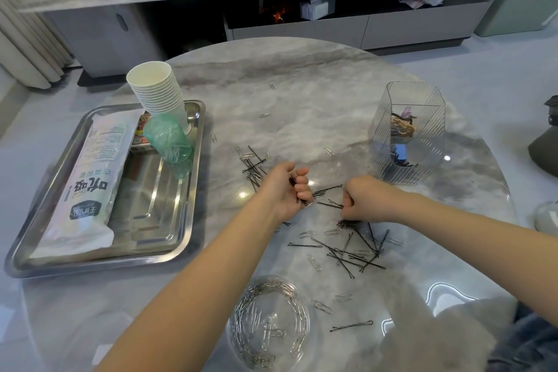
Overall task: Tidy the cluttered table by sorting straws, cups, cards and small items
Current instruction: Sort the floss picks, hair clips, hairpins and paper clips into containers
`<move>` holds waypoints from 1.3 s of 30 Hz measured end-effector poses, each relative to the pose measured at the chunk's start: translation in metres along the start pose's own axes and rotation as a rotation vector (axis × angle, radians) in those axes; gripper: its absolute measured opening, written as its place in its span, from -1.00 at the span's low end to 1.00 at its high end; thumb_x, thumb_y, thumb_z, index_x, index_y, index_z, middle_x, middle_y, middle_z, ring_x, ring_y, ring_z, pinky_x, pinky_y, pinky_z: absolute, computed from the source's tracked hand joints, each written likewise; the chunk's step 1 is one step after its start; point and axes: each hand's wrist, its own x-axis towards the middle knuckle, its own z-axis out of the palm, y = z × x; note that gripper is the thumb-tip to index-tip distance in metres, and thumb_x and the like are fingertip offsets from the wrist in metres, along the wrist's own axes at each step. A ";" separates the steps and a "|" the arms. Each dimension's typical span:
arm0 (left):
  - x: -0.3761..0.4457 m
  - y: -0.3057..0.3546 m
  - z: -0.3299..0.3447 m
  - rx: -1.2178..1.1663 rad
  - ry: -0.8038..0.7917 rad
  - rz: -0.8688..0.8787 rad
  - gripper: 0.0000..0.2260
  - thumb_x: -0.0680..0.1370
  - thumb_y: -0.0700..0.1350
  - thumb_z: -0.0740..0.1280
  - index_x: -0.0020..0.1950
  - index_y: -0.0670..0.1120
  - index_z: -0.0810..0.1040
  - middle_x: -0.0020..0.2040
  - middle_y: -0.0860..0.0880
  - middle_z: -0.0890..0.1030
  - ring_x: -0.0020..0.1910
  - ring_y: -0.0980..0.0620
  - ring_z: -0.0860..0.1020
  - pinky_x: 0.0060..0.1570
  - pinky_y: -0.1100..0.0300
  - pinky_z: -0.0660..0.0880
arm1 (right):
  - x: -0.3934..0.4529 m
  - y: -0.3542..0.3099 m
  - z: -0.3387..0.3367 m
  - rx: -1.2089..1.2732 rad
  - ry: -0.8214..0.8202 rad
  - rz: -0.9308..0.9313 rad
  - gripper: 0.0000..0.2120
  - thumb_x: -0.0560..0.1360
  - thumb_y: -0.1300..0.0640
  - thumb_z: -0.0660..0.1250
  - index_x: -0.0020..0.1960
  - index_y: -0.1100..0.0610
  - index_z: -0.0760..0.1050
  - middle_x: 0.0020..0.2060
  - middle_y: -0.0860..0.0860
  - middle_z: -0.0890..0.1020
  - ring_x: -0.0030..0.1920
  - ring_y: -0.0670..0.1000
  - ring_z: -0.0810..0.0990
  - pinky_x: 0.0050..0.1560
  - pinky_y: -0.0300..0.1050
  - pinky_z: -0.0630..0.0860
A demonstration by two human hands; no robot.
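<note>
Two bare hands are working over the round grey marble-patterned table (317, 93), each with its fingers curled round black metal hairpins: the left hand (285, 189), turned palm up, is gripping a small bunch of them, and the right hand (360, 201), knuckles up, is pinching another bunch whose ends are sticking out below the fist. More loose black hairpins (350, 254) are lying crossed in a heap just below the right hand, a second scatter (253, 167) is lying beyond the left hand, and one single hairpin (351, 325) is lying apart near the table's near edge; the heaps are too tangled to count. About a dozen silver paper clips (314, 261) are lying singly among and around the pins, and many more are piled in the round clear plastic bowl (268, 323) at the near edge, partly behind the left forearm. At the left, one rectangular stainless-steel tray (99, 263) is holding one white plastic bag with printed Chinese characters (90, 178) that I cannot read reliably, one tilted stack of white paper cups (158, 90) showing roughly a dozen rims, and one pale green translucent plastic cup stack (170, 142) lying on its side against it. At the right, one clear ribbed plastic container (407, 133) is standing upright, holding rubber bands and a few hairpins. Beyond the table, a low grey cabinet with a marble top (271, 24) is running along the wall.
</note>
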 end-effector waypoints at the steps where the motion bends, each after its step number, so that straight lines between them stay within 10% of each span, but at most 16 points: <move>1: 0.000 0.000 0.000 -0.005 0.005 0.004 -0.75 0.64 -0.10 0.05 -0.17 -0.17 0.37 -0.51 0.01 0.27 -0.66 0.13 0.20 -0.63 0.41 0.16 | 0.000 0.000 -0.004 0.056 -0.004 0.010 -0.82 0.42 0.18 0.31 -0.32 0.16 0.38 -0.41 0.07 0.36 -0.34 0.03 0.34 -0.38 -0.17 0.26; 13: -0.003 -0.008 0.011 -0.065 -0.130 0.009 -0.56 0.63 0.09 -0.02 0.05 -0.26 0.43 -0.30 -0.14 0.47 -0.42 -0.01 0.42 -0.38 0.23 0.33 | -0.013 -0.032 -0.034 0.816 0.244 -0.067 -0.97 0.43 0.22 0.43 -0.18 0.17 0.62 -0.48 0.00 0.59 -0.51 -0.17 0.45 -0.53 -0.34 0.29; 18: 0.000 -0.003 0.005 -0.154 0.013 -0.008 -0.73 0.64 -0.10 0.00 -0.17 -0.18 0.36 -0.35 -0.05 0.35 -0.40 0.07 0.32 -0.36 0.23 0.32 | -0.008 -0.024 -0.037 0.698 0.345 -0.074 -0.88 0.47 0.13 0.39 -0.16 0.17 0.65 -0.26 0.12 0.69 -0.34 -0.03 0.60 -0.48 -0.33 0.35; 25: 0.000 0.002 0.002 -0.087 0.030 0.000 -0.75 0.58 -0.25 0.00 -0.28 -0.11 0.30 -0.58 0.02 0.24 -0.69 0.12 0.17 -0.60 0.43 0.12 | 0.010 0.003 -0.004 0.004 0.343 -0.097 -0.81 0.49 0.13 0.36 0.09 0.10 0.58 0.05 0.04 0.54 0.09 0.02 0.48 0.08 -0.10 0.44; 31: 0.002 0.001 -0.002 -0.081 0.076 0.052 -0.78 0.55 -0.32 -0.01 -0.21 -0.14 0.34 -0.59 0.03 0.24 -0.69 0.13 0.16 -0.62 0.41 0.10 | 0.010 -0.002 0.002 -0.225 0.376 -0.128 -0.78 0.58 0.11 0.16 0.05 0.20 0.51 0.03 0.06 0.49 0.11 0.07 0.44 0.01 -0.10 0.39; 39: -0.002 -0.001 0.005 -0.133 0.049 0.051 -0.73 0.63 -0.04 0.05 -0.13 -0.18 0.38 -0.26 -0.10 0.43 -0.38 0.03 0.41 -0.51 0.34 0.39 | 0.002 -0.031 -0.029 0.426 0.418 -0.188 -0.96 0.48 0.14 0.37 -0.14 0.09 0.57 -0.33 -0.17 0.54 -0.31 -0.21 0.47 -0.30 -0.43 0.37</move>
